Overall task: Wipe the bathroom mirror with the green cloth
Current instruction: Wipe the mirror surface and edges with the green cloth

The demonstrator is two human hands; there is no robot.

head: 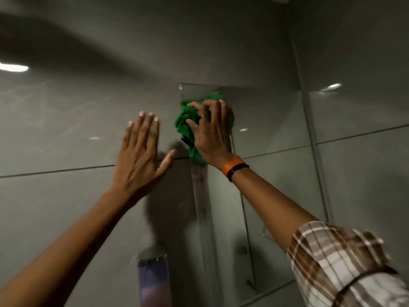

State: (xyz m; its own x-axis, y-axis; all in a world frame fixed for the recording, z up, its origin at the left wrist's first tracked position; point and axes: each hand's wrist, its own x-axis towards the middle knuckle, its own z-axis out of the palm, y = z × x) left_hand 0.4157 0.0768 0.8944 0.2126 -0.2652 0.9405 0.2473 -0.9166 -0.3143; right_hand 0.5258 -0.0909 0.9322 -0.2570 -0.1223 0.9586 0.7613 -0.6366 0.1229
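A frameless mirror [265,134] hangs on the grey tiled wall, seen at a slant. My right hand [212,131] presses a crumpled green cloth [184,124] against the mirror's upper left corner, fingers spread over the cloth. The cloth hangs down past the mirror's left edge. My left hand [141,156] rests flat on the wall tile just left of the mirror, fingers apart and holding nothing.
Large glossy grey wall tiles [66,118] surround the mirror. A wall-mounted soap dispenser [153,280] with purplish liquid sits low, below my left hand. The side wall [365,63] meets the mirror wall at the right.
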